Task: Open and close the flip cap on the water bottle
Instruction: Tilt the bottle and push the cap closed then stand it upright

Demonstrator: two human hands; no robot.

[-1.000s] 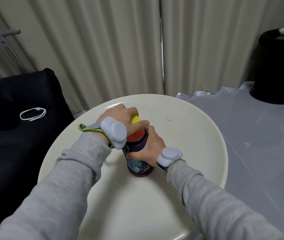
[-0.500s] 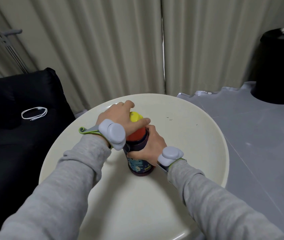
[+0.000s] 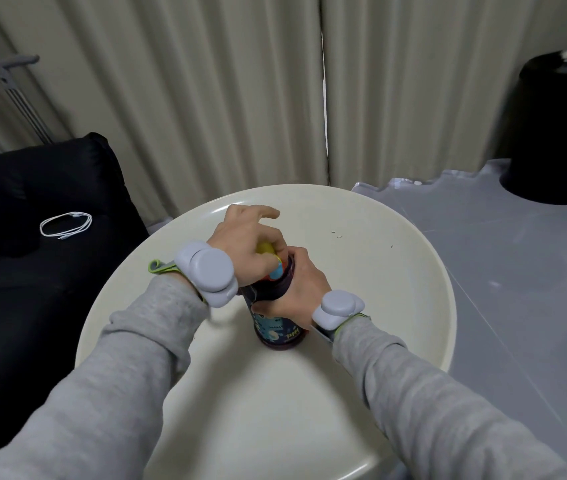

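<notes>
Left hand: on top of the bottle, grip around the yellow cap.
Water bottle: upright, middle of the round table.
Right hand: at 3 o'clock, wrapped tight around the bottle.

The round table lies bare on every side of the water bottle, so a hand can pass freely there. Both hands crowd the bottle's top. The black sofa closes the left, curtains the far side.
</notes>
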